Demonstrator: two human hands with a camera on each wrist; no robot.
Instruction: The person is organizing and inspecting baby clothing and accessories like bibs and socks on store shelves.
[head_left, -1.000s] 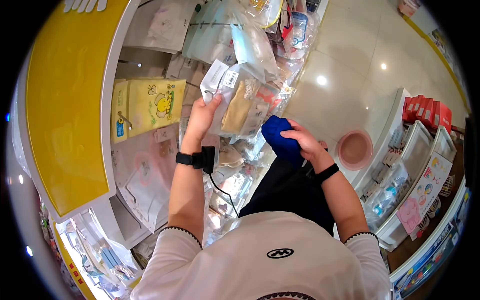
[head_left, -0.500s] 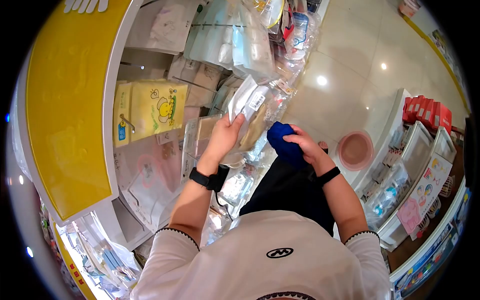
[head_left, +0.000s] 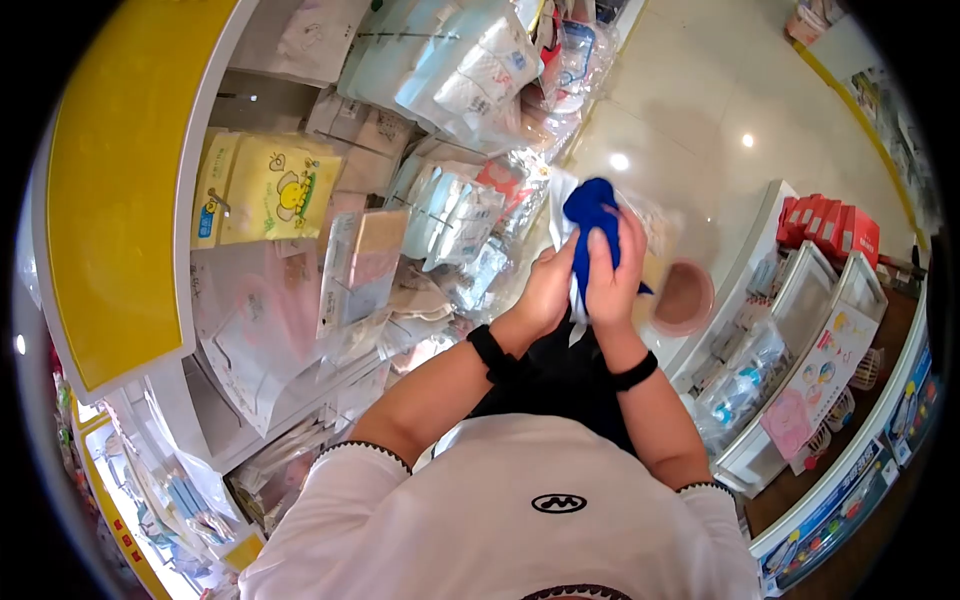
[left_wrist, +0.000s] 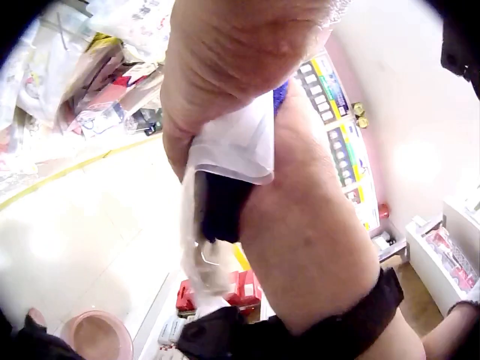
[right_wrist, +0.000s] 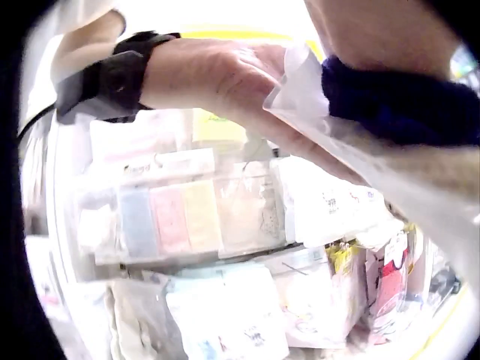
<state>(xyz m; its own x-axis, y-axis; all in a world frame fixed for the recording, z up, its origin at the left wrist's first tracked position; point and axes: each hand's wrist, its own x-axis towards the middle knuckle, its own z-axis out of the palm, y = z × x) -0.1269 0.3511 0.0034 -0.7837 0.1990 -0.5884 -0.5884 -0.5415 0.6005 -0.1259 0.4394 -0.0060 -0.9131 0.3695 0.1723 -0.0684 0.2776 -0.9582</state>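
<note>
Both hands meet in front of the body, over the floor. My left hand (head_left: 545,290) pinches the edge of a clear plastic packet (left_wrist: 232,146) with a white header. My right hand (head_left: 618,265) grips a bunched dark blue cloth (head_left: 590,198), which lies against the packet in the head view. From the right wrist, the left hand (right_wrist: 240,86) reaches across to the packet's edge, and the blue cloth (right_wrist: 405,101) sits just above the packet's film. Part of the packet is hidden behind the hands and cloth.
At left, a rack holds hanging packets, including a yellow elephant-print pack (head_left: 285,190) and pale blue ones (head_left: 470,75). Metal hooks (head_left: 235,97) stick out from it. A pink basin (head_left: 685,297) stands on the floor. At right is a low shelf with red boxes (head_left: 835,232).
My left hand has carried the packet away from the rack, rightward to the right hand. The blue cloth has risen slightly and now overlaps the packet. The head view has shifted a little.
</note>
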